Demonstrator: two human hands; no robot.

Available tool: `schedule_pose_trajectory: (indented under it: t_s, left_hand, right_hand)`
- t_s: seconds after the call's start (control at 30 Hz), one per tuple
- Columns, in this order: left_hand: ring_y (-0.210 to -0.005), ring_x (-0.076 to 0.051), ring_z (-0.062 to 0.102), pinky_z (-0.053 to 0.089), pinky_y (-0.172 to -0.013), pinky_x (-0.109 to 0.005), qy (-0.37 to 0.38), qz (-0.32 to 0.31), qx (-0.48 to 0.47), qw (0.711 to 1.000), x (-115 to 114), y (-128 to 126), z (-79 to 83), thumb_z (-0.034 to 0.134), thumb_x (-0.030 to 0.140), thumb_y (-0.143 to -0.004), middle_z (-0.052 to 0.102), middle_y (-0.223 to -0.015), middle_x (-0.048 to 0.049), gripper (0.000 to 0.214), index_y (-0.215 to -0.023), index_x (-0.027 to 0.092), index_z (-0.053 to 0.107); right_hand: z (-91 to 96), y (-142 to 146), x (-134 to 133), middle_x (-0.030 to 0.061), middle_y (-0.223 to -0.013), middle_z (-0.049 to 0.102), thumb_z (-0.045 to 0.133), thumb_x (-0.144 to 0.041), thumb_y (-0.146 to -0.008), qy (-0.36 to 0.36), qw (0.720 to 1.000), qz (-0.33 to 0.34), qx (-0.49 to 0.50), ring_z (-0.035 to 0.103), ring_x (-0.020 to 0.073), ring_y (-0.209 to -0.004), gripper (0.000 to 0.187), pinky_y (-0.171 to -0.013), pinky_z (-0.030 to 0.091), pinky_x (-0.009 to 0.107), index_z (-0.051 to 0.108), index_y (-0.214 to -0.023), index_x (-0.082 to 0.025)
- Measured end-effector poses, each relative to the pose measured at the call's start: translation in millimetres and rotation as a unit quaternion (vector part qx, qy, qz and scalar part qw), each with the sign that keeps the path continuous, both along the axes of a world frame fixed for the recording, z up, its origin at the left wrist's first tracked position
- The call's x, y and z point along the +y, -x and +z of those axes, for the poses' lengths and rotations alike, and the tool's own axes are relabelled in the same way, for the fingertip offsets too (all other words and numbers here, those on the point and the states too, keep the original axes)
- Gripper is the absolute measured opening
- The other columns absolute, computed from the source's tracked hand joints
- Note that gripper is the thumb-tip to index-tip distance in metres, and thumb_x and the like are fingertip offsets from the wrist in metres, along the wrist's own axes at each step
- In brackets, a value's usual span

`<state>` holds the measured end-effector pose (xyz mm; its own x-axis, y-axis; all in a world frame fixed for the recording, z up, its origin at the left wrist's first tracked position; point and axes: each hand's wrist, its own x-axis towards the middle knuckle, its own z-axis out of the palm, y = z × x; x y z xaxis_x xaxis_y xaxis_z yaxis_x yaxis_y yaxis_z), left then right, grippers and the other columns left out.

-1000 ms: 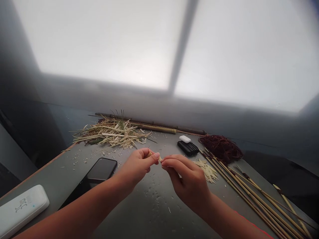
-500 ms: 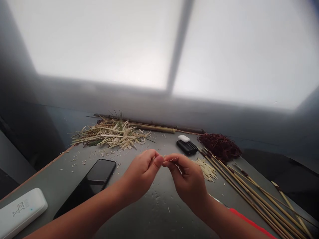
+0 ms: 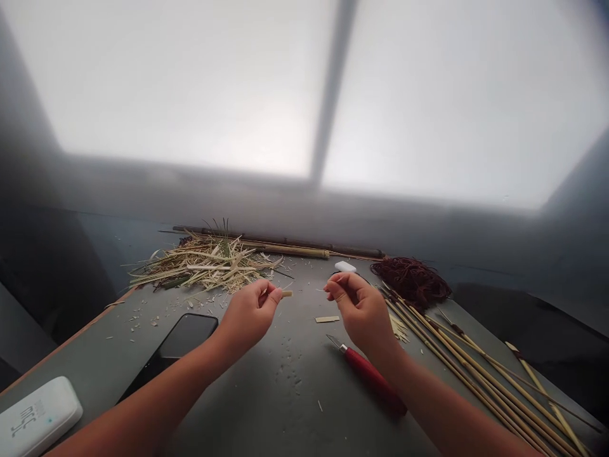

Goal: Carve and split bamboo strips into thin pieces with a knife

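My left hand [image 3: 250, 312] pinches a short, pale bamboo strip [image 3: 287, 294], whose end sticks out past the thumb. Across a gap to the right, my right hand [image 3: 362, 309] has thumb and fingertips pressed together. A fine, thread-like sliver [image 3: 320, 290] seems to poke out from them, too thin to name surely. Below the gap, a flat bamboo piece [image 3: 327, 319] lies on the grey table. A knife with a red handle [image 3: 371, 378] rests under my right wrist, blade pointing up-left. Partly behind that hand is a pile of small pale slips [image 3: 398, 329].
Bamboo shavings [image 3: 204, 263] are heaped at the back left, with dark poles [image 3: 352, 251] behind. A dark red thread bundle [image 3: 413, 279] and thin bamboo sticks [image 3: 480, 368] occupy the right. A phone [image 3: 190, 333], white device [image 3: 40, 416] and white case [image 3: 345, 266] also lie there.
My hands, which met fingertip to fingertip, have drawn apart to either side. The red-handled knife and a flat bamboo piece now show on the table. The whole view has shifted slightly.
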<state>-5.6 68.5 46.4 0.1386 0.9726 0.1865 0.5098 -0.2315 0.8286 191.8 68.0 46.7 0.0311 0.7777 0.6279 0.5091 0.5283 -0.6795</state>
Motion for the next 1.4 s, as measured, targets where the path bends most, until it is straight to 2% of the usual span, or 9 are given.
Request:
schedule_pose_trajectory:
  t_s: [0.23, 0.5, 0.6, 0.77, 0.97, 1.07, 1.17, 1.23, 1.4]
  left_hand:
    - [-0.051, -0.013, 0.034, 0.023, -0.051, -0.025, -0.004, -0.044, 0.006, 0.999, 1.6, -0.1, -1.8, 0.047, 0.041, -0.085, 0.036, -0.054, 0.0065, 0.026, -0.069, 0.020, 0.051]
    - [-0.055, -0.015, 0.037, 0.022, -0.054, -0.026, -0.049, -0.071, 0.060, 0.994, 4.2, 1.9, -3.7, 0.048, 0.039, -0.085, 0.041, -0.056, 0.0040, 0.026, -0.067, 0.021, 0.053]
    - [-0.056, -0.016, 0.038, 0.022, -0.055, -0.026, -0.050, -0.068, 0.069, 0.994, 6.9, 4.6, -7.1, 0.048, 0.037, -0.084, 0.042, -0.056, 0.0031, 0.025, -0.065, 0.021, 0.052]
    - [-0.055, -0.016, 0.041, 0.023, -0.055, -0.027, -0.036, -0.055, 0.061, 0.996, 11.4, 11.9, -11.0, 0.049, 0.035, -0.082, 0.045, -0.055, 0.0023, 0.025, -0.063, 0.021, 0.055]
    - [-0.056, -0.018, 0.050, 0.028, -0.053, -0.027, -0.007, -0.030, 0.061, 0.998, 20.8, 20.7, -12.7, 0.061, 0.032, -0.077, 0.050, -0.052, 0.0013, 0.022, -0.058, 0.020, 0.059]
    - [-0.072, -0.024, 0.061, 0.040, -0.059, -0.028, 0.001, -0.004, 0.063, 0.998, 24.9, 25.1, -14.3, 0.065, 0.032, -0.081, 0.059, -0.064, -0.0019, 0.020, -0.068, 0.017, 0.065]
    - [-0.095, -0.025, 0.063, 0.053, -0.079, -0.038, 0.024, 0.020, 0.057, 0.998, 30.0, 33.9, -14.1, 0.061, 0.034, -0.089, 0.065, -0.104, -0.0061, 0.024, -0.104, 0.015, 0.065]
    - [-0.103, -0.024, 0.061, 0.053, -0.086, -0.043, 0.042, 0.039, 0.042, 0.997, 35.4, 41.5, -12.7, 0.058, 0.033, -0.092, 0.059, -0.122, -0.0080, 0.032, -0.120, 0.017, 0.057]
    - [-0.102, -0.025, 0.061, 0.053, -0.085, -0.043, 0.085, 0.064, -0.041, 0.993, 48.7, 50.5, -9.6, 0.058, 0.034, -0.092, 0.059, -0.121, -0.0078, 0.032, -0.119, 0.017, 0.058]
  right_hand:
    - [-0.6, 17.3, 3.6, 0.0034, -0.078, 0.070, 0.062, -0.029, -0.084, -0.009, 0.993, 0.096, -0.067, 0.062, 0.0143, -0.068, 0.015, -0.056, 0.047, 0.023, 0.068, -0.075, -0.019]
    - [-2.2, 23.2, 21.4, 0.0000, -0.069, 0.073, 0.067, -0.025, -0.083, -0.027, 0.973, 0.167, -0.160, 0.063, 0.0113, -0.058, 0.009, -0.055, 0.049, 0.020, 0.073, -0.083, -0.019]
    - [0.1, 24.5, 29.0, -0.0022, -0.064, 0.072, 0.070, -0.023, -0.080, -0.041, 0.959, 0.198, -0.201, 0.063, 0.0111, -0.056, 0.005, -0.054, 0.048, 0.019, 0.073, -0.076, -0.020]
    - [4.0, 29.6, 38.0, -0.0075, -0.063, 0.070, 0.063, -0.019, -0.085, -0.060, 0.937, 0.237, -0.251, 0.064, 0.0093, -0.054, 0.013, -0.053, 0.049, 0.017, 0.073, -0.092, -0.025]
    - [5.1, 39.2, 57.2, -0.0072, -0.060, 0.067, 0.060, -0.019, -0.088, -0.074, 0.901, 0.285, -0.320, 0.064, 0.0091, -0.058, 0.022, -0.059, 0.048, 0.018, 0.071, -0.070, -0.022]
    - [3.9, 46.0, 73.4, -0.0025, -0.080, 0.069, 0.058, -0.028, -0.092, -0.061, 0.880, 0.309, -0.355, 0.065, 0.0128, -0.073, 0.017, -0.069, 0.053, 0.024, 0.070, -0.082, -0.020]
    - [11.0, 49.6, 95.5, 0.0054, -0.117, 0.061, 0.056, -0.035, -0.094, -0.046, 0.876, 0.305, -0.371, 0.062, 0.0228, -0.099, 0.028, -0.083, 0.054, 0.040, 0.060, -0.115, -0.016]
    - [22.7, 49.0, 113.5, 0.0055, -0.120, 0.060, 0.055, -0.035, -0.095, -0.041, 0.891, 0.274, -0.360, 0.061, 0.0241, -0.102, 0.028, -0.085, 0.053, 0.041, 0.060, -0.116, -0.017]
    - [47.8, 57.4, 151.5, 0.0084, -0.123, 0.058, 0.056, -0.033, -0.095, -0.036, 0.938, 0.162, -0.306, 0.061, 0.0209, -0.101, 0.029, -0.085, 0.053, 0.041, 0.057, -0.120, -0.019]
